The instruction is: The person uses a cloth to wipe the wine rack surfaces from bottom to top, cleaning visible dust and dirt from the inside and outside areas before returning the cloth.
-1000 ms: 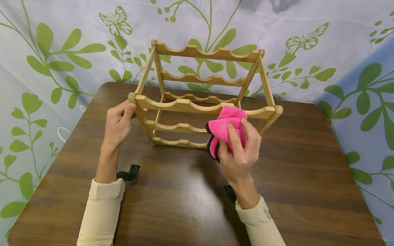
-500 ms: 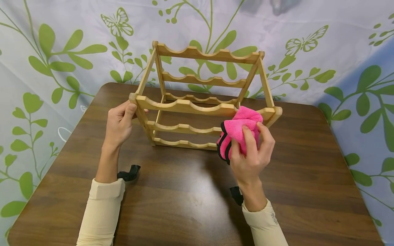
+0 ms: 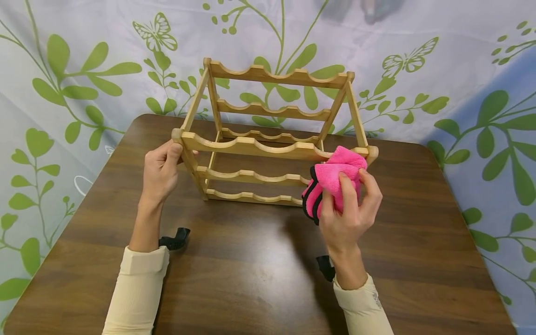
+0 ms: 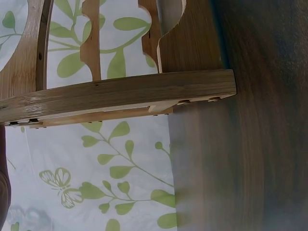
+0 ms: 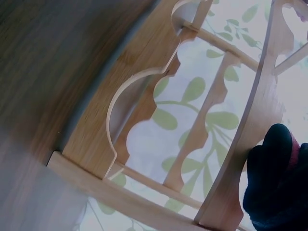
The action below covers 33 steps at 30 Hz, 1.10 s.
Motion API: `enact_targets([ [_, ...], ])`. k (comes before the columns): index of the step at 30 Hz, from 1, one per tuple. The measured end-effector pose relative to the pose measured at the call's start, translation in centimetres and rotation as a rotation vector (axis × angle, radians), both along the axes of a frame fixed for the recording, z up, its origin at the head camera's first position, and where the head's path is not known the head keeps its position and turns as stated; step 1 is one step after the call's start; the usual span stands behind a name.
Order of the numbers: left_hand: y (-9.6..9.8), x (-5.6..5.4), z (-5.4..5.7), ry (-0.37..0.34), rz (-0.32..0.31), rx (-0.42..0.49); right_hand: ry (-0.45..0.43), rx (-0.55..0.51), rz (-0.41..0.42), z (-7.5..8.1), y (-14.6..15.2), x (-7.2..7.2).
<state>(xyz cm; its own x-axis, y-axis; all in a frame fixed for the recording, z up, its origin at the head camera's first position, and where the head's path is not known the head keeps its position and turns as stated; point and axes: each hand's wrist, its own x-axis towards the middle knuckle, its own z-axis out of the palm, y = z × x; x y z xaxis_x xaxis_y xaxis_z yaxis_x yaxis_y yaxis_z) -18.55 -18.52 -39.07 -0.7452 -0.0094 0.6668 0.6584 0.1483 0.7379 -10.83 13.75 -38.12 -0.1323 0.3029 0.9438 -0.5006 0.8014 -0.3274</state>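
Observation:
A light wooden wine rack (image 3: 259,147) with scalloped rails stands upright on the brown table. At its front left top corner, my left hand (image 3: 161,170) grips the post, thumb in front and fingers behind. My right hand (image 3: 351,209) pinches a folded pink cloth (image 3: 339,174) with black edging against the right end of the top front rail. The cloth hides part of that rail and the lower rails behind it. In the right wrist view the cloth (image 5: 276,178) looks dark, lying against the upper rail.
The dark brown wooden table (image 3: 251,288) extends around the rack. A fabric backdrop (image 3: 104,28) with green leaves and butterflies hangs behind and beside it. Black wrist pieces (image 3: 176,238) show beside both wrists.
My right hand has slid the pink cloth rightward along the top front rail toward its right end. The left hand keeps its grip, and the rack stays in place.

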Motion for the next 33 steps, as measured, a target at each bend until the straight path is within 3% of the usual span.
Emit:
enact_targets([
  [12, 0.6, 0.2, 0.5, -0.009, -0.028, -0.004, -0.039, -0.052, 0.032, 0.0, 1.2, 0.6],
  [17, 0.5, 0.6, 1.0, -0.081, -0.032, -0.055, 0.047, -0.068, 0.078, -0.2, 1.1, 0.5],
  [20, 0.6, 1.0, 1.4, -0.084, 0.025, -0.090, 0.108, -0.056, 0.096, -0.2, 0.8, 0.4],
  [23, 1.5, 1.8, 2.4, 0.043, 0.183, -0.089, 0.141, -0.053, 0.121, 0.3, 0.3, 0.4],
  [25, 2.9, 2.6, 3.4, 0.188, 0.306, -0.070, 0.145, -0.063, 0.139, 0.8, 0.0, 0.5],
  [28, 5.7, 4.1, 5.1, 0.412, 0.423, -0.050, 0.124, -0.076, 0.162, 1.7, -0.3, 0.5],
  [30, 7.8, 4.9, 6.2, 0.518, 0.395, -0.077, 0.105, -0.082, 0.176, 2.1, -0.6, 0.5],
  [33, 10.6, 5.5, 7.3, 0.582, 0.296, -0.231, 0.084, -0.076, 0.196, 2.3, -1.2, 0.6],
])
